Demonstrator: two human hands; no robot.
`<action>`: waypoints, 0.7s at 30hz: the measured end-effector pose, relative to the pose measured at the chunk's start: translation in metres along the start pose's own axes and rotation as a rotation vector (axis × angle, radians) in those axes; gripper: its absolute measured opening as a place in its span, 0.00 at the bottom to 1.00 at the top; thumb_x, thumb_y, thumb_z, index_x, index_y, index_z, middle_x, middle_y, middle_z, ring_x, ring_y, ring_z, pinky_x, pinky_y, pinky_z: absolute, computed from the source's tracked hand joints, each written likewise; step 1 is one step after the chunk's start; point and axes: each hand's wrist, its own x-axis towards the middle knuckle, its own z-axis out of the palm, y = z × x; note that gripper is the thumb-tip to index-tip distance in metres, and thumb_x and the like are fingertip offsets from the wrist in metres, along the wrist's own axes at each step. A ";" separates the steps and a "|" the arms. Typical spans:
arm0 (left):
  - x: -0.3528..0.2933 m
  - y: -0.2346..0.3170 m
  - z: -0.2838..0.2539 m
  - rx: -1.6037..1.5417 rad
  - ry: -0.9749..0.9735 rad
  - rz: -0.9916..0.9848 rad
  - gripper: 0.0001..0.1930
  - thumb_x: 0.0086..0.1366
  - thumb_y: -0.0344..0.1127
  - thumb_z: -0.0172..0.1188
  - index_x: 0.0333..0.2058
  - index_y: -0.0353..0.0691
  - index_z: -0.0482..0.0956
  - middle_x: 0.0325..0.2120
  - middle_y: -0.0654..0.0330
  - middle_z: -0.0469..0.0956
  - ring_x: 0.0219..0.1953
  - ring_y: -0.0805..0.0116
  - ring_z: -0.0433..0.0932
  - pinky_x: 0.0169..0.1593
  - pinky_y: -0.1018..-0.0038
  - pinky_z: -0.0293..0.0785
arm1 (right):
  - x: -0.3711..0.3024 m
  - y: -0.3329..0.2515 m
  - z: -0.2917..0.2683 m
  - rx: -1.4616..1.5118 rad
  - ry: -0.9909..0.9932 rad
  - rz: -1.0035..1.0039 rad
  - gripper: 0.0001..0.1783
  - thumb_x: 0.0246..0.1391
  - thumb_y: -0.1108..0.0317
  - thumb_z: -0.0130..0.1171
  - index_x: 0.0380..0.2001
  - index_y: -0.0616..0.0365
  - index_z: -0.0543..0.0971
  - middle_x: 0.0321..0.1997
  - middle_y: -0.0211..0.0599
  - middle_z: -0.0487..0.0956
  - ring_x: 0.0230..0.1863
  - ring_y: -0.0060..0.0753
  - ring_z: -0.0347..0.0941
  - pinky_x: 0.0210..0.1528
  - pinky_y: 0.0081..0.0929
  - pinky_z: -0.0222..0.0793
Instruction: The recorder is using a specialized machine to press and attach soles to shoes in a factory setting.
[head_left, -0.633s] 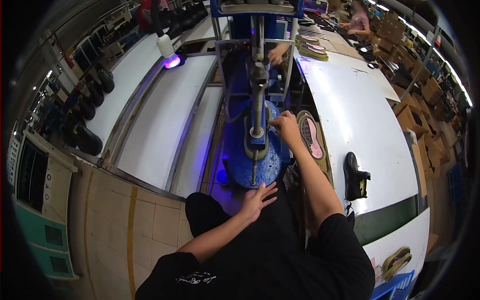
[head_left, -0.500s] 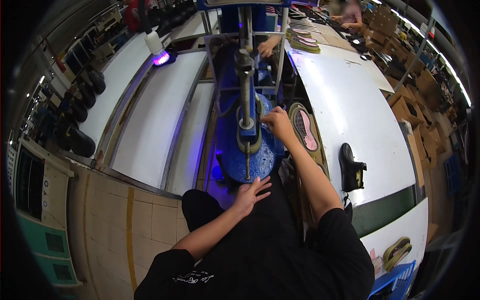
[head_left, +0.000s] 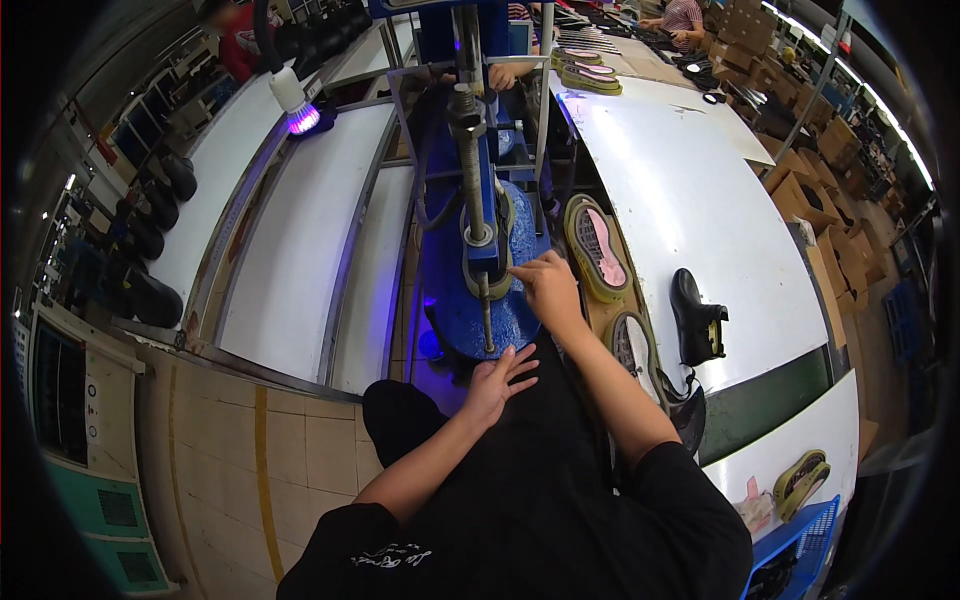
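Ahead of me stands a blue machine with a metal shaft [head_left: 473, 180] and a rounded blue base plate [head_left: 513, 325]. An olive-rimmed shoe sole [head_left: 500, 284] lies on that plate, partly hidden beneath the blue arm of the machine. My right hand [head_left: 550, 290] is at the right of the sole's near end, fingers pinched together at its rim. Whatever is in the pinch is too small to make out. My left hand [head_left: 492, 388] rests by the plate's near edge with its fingers spread, holding nothing, close to a thin upright rod [head_left: 488, 318].
Olive soles with pink and grey insides [head_left: 598, 247] lie right of the machine. A black shoe [head_left: 694, 320] stands on the white table [head_left: 720, 220]. White belts [head_left: 300, 260] and a purple-lit lamp [head_left: 295, 100] are leftward. A blue basket [head_left: 795, 550] sits lower right. Other people work beyond.
My right hand has moved nearer along the sole's right edge, to its near end. My left hand stays by the plate's edge. The whole view has shifted slightly.
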 end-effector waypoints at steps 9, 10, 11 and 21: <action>0.009 -0.004 -0.002 0.011 -0.022 0.006 0.22 0.78 0.51 0.56 0.52 0.36 0.79 0.53 0.57 0.82 0.54 0.65 0.81 0.55 0.61 0.81 | -0.018 -0.051 0.006 -0.183 -0.011 0.067 0.19 0.48 0.76 0.58 0.45 0.57 0.87 0.41 0.38 0.85 0.41 0.45 0.78 0.44 0.39 0.75; 0.009 -0.003 -0.003 0.008 -0.024 0.024 0.22 0.78 0.52 0.57 0.52 0.36 0.79 0.50 0.59 0.82 0.53 0.65 0.81 0.54 0.61 0.82 | -0.019 -0.055 0.004 -0.184 -0.002 0.053 0.19 0.48 0.76 0.58 0.45 0.57 0.87 0.41 0.38 0.85 0.41 0.45 0.78 0.44 0.39 0.75; 0.010 -0.003 -0.005 0.009 -0.022 0.031 0.23 0.77 0.53 0.58 0.54 0.36 0.79 0.50 0.59 0.83 0.53 0.65 0.82 0.54 0.62 0.82 | -0.017 -0.059 0.002 -0.130 -0.029 0.059 0.18 0.48 0.76 0.58 0.44 0.57 0.86 0.41 0.39 0.85 0.41 0.47 0.79 0.44 0.40 0.75; 0.001 -0.012 -0.009 0.004 -0.033 -0.075 0.25 0.77 0.52 0.58 0.59 0.38 0.77 0.58 0.60 0.82 0.54 0.67 0.82 0.54 0.64 0.83 | -0.059 -0.060 -0.021 0.456 0.084 0.522 0.16 0.65 0.75 0.61 0.55 0.59 0.78 0.32 0.49 0.85 0.23 0.40 0.82 0.26 0.31 0.75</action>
